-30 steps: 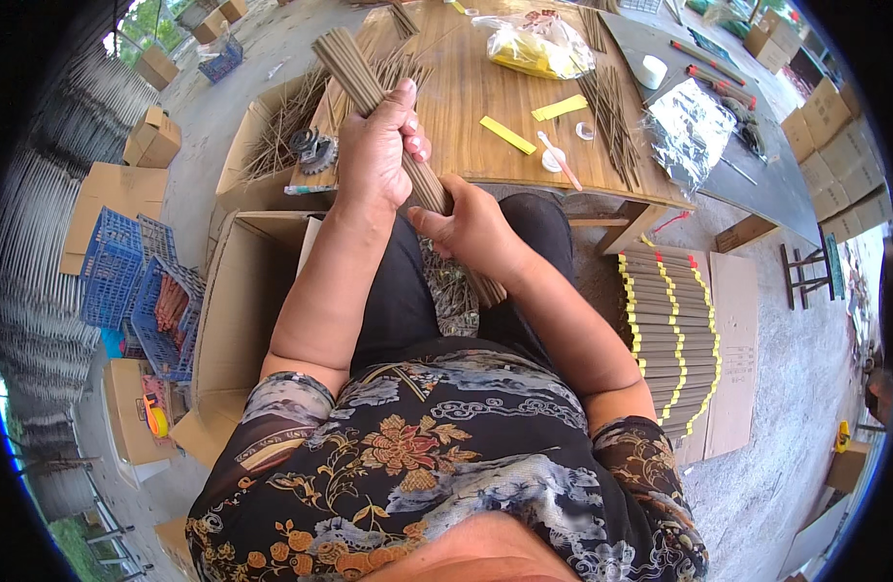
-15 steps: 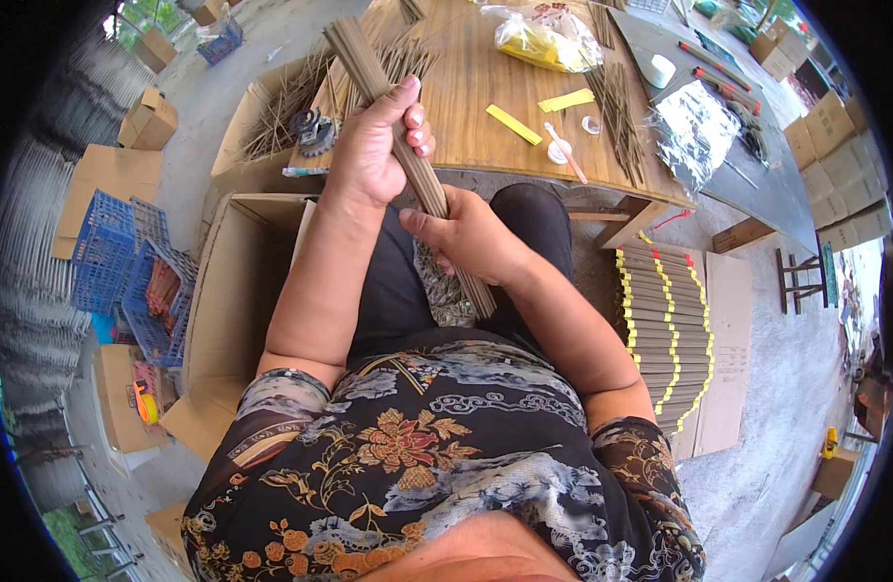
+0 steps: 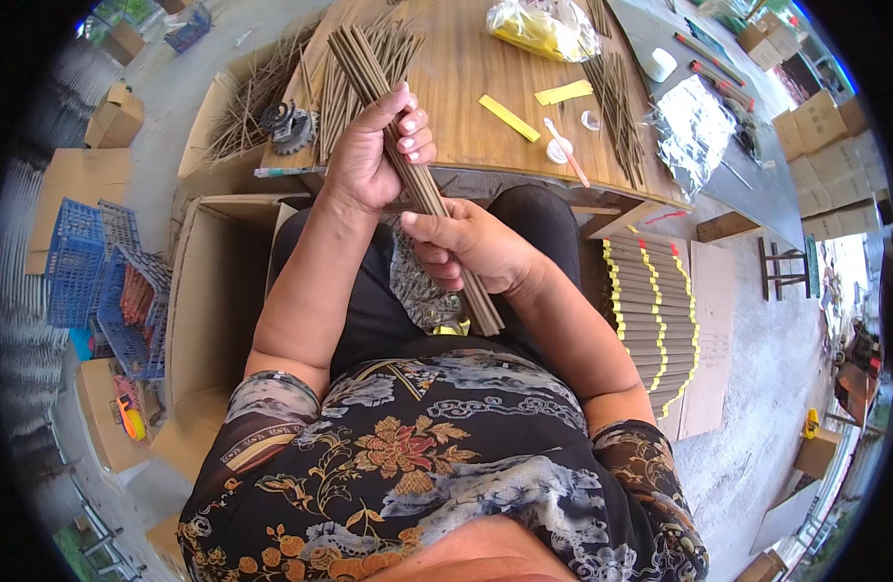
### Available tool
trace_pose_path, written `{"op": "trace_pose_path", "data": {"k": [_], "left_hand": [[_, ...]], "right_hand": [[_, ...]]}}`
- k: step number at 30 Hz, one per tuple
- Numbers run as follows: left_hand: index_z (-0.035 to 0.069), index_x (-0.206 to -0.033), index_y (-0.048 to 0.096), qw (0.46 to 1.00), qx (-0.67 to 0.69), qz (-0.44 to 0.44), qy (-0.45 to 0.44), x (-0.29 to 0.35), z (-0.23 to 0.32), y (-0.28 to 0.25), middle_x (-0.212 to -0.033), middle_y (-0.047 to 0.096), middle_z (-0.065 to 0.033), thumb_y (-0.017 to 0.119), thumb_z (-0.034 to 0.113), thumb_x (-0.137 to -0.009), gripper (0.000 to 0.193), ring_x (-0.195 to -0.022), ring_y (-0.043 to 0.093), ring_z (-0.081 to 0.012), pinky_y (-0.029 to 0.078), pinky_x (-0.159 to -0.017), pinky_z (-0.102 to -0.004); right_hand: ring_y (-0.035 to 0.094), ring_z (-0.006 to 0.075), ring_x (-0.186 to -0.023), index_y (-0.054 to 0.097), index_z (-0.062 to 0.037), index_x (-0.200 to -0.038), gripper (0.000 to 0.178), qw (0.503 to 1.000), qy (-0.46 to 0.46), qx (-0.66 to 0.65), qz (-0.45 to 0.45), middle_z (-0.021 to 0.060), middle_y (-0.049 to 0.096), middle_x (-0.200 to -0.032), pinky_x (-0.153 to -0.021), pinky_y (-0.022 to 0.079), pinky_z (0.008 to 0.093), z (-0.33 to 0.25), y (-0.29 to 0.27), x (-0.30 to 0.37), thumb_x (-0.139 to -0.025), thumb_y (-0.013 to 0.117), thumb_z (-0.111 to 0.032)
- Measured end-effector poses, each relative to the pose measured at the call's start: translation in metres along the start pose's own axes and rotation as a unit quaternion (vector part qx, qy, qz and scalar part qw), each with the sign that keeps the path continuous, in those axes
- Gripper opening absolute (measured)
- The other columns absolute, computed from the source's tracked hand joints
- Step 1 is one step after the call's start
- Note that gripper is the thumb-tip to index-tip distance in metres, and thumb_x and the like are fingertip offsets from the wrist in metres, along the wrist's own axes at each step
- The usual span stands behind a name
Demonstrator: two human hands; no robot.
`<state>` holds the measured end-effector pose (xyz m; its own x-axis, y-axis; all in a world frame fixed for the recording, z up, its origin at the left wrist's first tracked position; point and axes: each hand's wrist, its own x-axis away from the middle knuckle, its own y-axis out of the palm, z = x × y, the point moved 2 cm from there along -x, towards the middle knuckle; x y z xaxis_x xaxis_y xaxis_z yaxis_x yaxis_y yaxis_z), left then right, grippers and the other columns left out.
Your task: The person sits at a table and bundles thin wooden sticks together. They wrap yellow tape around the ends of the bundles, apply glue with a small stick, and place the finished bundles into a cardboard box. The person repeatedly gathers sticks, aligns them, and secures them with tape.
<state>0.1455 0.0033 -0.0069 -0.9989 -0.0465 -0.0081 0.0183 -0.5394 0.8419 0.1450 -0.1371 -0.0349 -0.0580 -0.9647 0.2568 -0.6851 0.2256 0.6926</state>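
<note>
A bundle of thin brown incense sticks (image 3: 423, 184) slants across in front of my lap, its upper end leaning left over the table. My left hand (image 3: 380, 145) is wrapped round its upper part. Lower down, my right hand (image 3: 477, 244) closes on the same bundle, thumb lying across the front. The sticks' lower ends stick out below it, close to my shirt. Between my legs lies a patterned cloth (image 3: 422, 286), with a bit of yellow (image 3: 452, 329) near its lower edge.
The wooden table (image 3: 446, 107) holds loose sticks (image 3: 616, 112), yellow strips (image 3: 509, 118), a small white pot (image 3: 559, 150) and a plastic bag (image 3: 541, 29). Yellow-banded bundles (image 3: 640, 320) lie on cardboard at right. An open carton (image 3: 213, 291) and blue crates (image 3: 78, 262) stand left.
Both hands keep hold of the bundle, whose upper end now looks slightly more spread. My right hand's fingers have shifted a little round it. The view has turned slightly, showing the yellow bit on my lap.
</note>
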Motion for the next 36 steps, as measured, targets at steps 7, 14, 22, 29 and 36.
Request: {"op": "trace_pose_path", "data": {"k": [7,14,22,29,36], "left_hand": [[0.012,-0.064,0.048,0.960,-0.165,0.202,0.102,-0.021,-0.001,-0.013,-0.053,0.044,0.0025,0.064,0.025,-0.079,0.026,-0.043,0.040,-0.0078,0.033,-0.042,-0.0225],[0.007,-0.076,0.047,0.998,0.068,-0.008,0.006,-0.053,0.015,-0.059,-0.058,0.045,0.0014,0.056,0.028,-0.085,0.024,-0.046,0.041,-0.0065,0.035,-0.044,-0.0195],[0.012,-0.065,0.047,0.975,-0.027,0.216,0.047,-0.053,0.014,-0.091,-0.052,0.042,0.0035,0.065,0.029,-0.078,0.028,-0.041,0.038,-0.0073,0.033,-0.041,-0.0215],[0.011,-0.067,0.047,0.995,0.043,0.079,0.051,-0.040,0.023,-0.088,-0.053,0.046,0.0030,0.059,0.030,-0.082,0.027,-0.042,0.041,-0.0057,0.035,-0.041,-0.0204],[0.012,-0.065,0.045,0.982,0.006,0.157,0.101,-0.037,0.032,-0.096,-0.053,0.043,0.0035,0.059,0.030,-0.083,0.029,-0.043,0.039,-0.0047,0.032,-0.041,-0.0188]], "right_hand": [[0.052,0.0154,-0.046,0.043,-0.0006,-0.073,0.032,0.772,-0.175,0.506,0.343,0.0065,0.052,-0.057,-0.043,0.042,0.0300,0.002,-0.024,-0.027,-0.080,0.060,-0.027],[0.036,0.0082,-0.035,0.038,-0.0080,-0.064,0.032,0.994,0.019,0.002,0.108,-0.0016,0.037,-0.048,-0.030,0.031,0.0223,0.001,-0.019,-0.020,-0.085,0.054,-0.025],[0.047,0.0120,-0.042,0.048,-0.0015,-0.078,0.024,0.886,0.032,0.325,0.330,0.0025,0.049,-0.054,-0.039,0.039,0.0252,0.012,-0.032,-0.039,-0.081,0.058,-0.023],[0.042,0.0093,-0.039,0.045,-0.0056,-0.072,0.024,0.976,0.077,0.088,0.184,0.0006,0.046,-0.053,-0.039,0.038,0.0231,0.019,-0.020,-0.031,-0.084,0.054,-0.024],[0.041,0.0075,-0.039,0.045,-0.0047,-0.080,0.019,0.923,0.041,0.273,0.269,-0.0009,0.043,-0.054,-0.038,0.036,0.0211,0.024,-0.019,-0.030,-0.083,0.057,-0.019]]}}
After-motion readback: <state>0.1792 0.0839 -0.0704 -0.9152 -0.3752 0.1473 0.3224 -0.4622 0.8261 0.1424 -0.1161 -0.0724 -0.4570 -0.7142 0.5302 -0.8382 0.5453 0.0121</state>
